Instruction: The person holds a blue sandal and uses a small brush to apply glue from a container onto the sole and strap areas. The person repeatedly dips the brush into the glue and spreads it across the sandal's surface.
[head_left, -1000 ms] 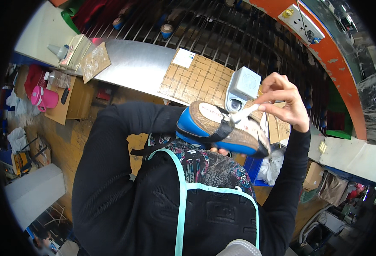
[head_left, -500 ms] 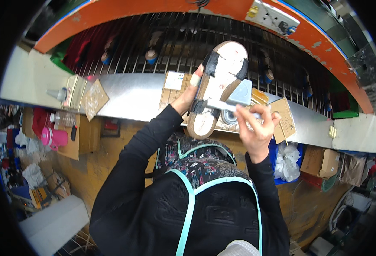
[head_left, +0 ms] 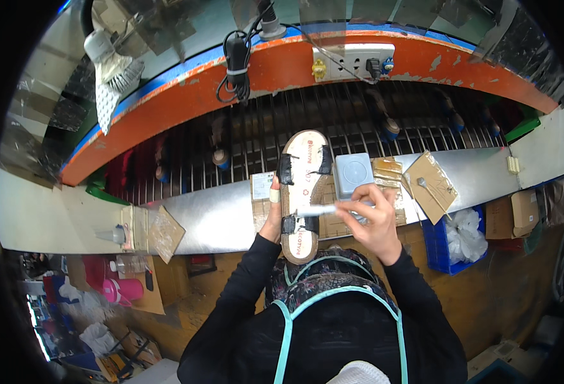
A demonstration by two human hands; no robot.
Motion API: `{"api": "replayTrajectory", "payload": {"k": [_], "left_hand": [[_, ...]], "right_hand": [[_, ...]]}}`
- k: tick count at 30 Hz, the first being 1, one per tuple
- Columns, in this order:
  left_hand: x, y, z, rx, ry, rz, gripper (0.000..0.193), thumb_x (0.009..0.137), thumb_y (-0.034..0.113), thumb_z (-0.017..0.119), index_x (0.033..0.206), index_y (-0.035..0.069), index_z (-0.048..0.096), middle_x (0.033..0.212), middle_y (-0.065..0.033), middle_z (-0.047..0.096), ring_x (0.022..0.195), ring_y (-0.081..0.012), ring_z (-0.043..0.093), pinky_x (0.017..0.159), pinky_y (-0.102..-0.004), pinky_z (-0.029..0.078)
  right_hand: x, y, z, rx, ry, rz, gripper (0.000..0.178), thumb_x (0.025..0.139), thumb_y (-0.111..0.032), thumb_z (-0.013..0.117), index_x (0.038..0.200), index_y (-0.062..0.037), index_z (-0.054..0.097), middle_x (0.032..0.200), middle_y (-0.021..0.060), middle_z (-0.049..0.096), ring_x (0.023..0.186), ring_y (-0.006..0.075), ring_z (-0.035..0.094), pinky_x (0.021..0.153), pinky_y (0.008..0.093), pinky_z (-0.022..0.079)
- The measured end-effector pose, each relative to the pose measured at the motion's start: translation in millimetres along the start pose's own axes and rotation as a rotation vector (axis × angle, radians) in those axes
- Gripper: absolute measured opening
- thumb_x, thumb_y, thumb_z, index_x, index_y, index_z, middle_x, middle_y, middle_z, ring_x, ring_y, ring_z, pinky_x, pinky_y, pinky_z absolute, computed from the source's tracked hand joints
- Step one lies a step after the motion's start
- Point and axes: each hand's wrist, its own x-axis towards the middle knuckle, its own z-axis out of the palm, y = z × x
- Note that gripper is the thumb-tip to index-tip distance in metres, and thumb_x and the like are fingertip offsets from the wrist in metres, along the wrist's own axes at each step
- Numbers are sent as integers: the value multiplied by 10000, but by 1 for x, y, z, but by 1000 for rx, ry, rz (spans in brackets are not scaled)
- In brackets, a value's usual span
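Observation:
My left hand (head_left: 273, 208) grips a sandal (head_left: 305, 185) by its left side, thumb along the edge and tape round a finger. The sandal's pale underside faces up, with black strap ends folded onto it at both sides near the far end and lower down. In the fingers of my right hand (head_left: 376, 224) is a slim pale stick-shaped tool (head_left: 317, 210), blurred by motion. Its tip lies over the sandal's underside, near the lower strap ends; whether it touches cannot be made out. A grey square-lidded container (head_left: 353, 174) stands just beyond my right hand.
Behind the metal ledge (head_left: 215, 214) runs a rack of bars (head_left: 263, 121) carrying several sandals. A cardboard piece (head_left: 432, 185) with brushes lies at right, a blue bin (head_left: 451, 262) of plastic bags below it. Cables and a socket strip (head_left: 352, 61) hang on the orange frame.
The view has shifted, showing more of the orange frame and socket strip. The sandal now stands more upright in view. My right hand keeps the tool over its lower part.

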Motion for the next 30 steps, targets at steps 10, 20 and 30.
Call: {"api": "replayTrajectory", "payload": {"k": [10,20,30], "left_hand": [[29,-1,5,-283,214,-11,1007,805,845,317,1409,42,393,1403,-112,468,1302,-282,422,1100,-448,310],[15,13,-39,279,93,-96,910,884,783,203,1532,145,184,1462,-243,376,1276,-337,471,1104,-560,114],[-39,27,-103,181,462,-96,825,886,765,279,1474,189,333,1388,-200,486,1274,-337,474,1020,-514,222]], "right_hand": [[-25,47,79,1022,53,344,603,751,-55,812,1096,-108,321,1219,174,490,1146,229,514,962,377,435],[40,103,107,858,456,847,533,781,-234,785,1054,-51,364,947,92,504,818,163,546,690,310,478],[101,166,189,81,435,569,580,707,-203,796,1056,-31,365,818,237,591,743,436,619,684,468,478]]}}
